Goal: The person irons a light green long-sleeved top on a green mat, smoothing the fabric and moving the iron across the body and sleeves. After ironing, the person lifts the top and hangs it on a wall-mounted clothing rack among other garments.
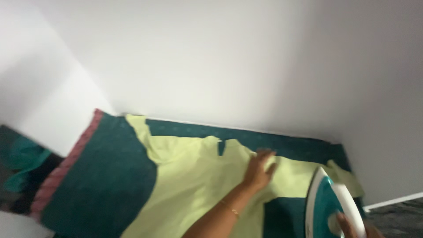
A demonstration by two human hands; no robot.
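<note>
Ironing a light green cloth [194,185] on a dark green blanket [101,185] with a pink edge [57,174], up against a white wall [229,61]. Pressing down on the middle of the cloth with the left hand [259,169], fingers spread flat and wide, gripping nothing, only holding the cloth in place. Holding a teal and white iron [330,207] at the right end of the cloth with the right hand [352,227], low in the corner of the view and mostly cut off, so cannot tell how tight the fingers wrap the handle. Looking smooth in the big middle part of the cloth, as far as the blurry view shows. Still showing folds and bumpy edges near the top by the wall and at the right end next to the iron, so probably about half done, with those parts left to press. Sitting off to the left past the blanket, something teal [22,161], too blurry to tell what.
</note>
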